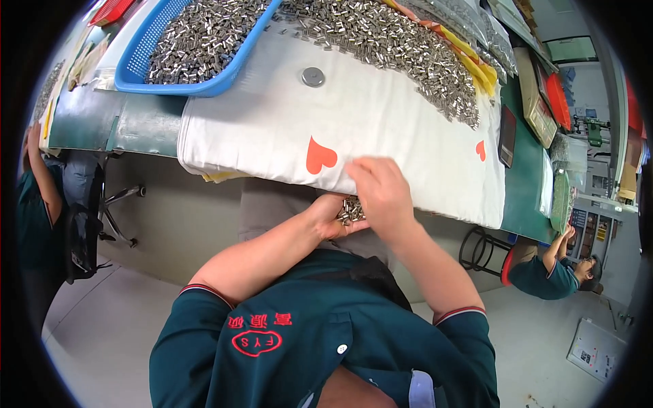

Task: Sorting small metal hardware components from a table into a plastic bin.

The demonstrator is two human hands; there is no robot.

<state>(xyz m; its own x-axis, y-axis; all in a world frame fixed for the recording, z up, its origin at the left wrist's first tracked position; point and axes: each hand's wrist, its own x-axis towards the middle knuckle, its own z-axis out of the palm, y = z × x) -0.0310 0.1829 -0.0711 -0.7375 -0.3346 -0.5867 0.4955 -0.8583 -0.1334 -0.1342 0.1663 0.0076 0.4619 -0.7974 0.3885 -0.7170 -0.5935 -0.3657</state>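
Observation:
Cupped palm up just below the table's front edge, my left hand (326,216) holds a heap of small metal cylinders (352,209). My right hand (384,194) is above and beside it, over the edge of the white cloth (248,132). Its fingers are curled together at the tips; whatever they may pinch is hidden. On the cloth lies a round grey metal disc (313,77), apart from both hands. A wide pile of the same metal cylinders (408,54) spreads along the far side of the cloth.
A blue plastic basket (194,89) full of metal cylinders stands at the far left. A dark flat device (507,136) and a scale (539,119) lie on the green table (524,194) at the right. Other people sit at left and right (547,275), near a stool (479,250).

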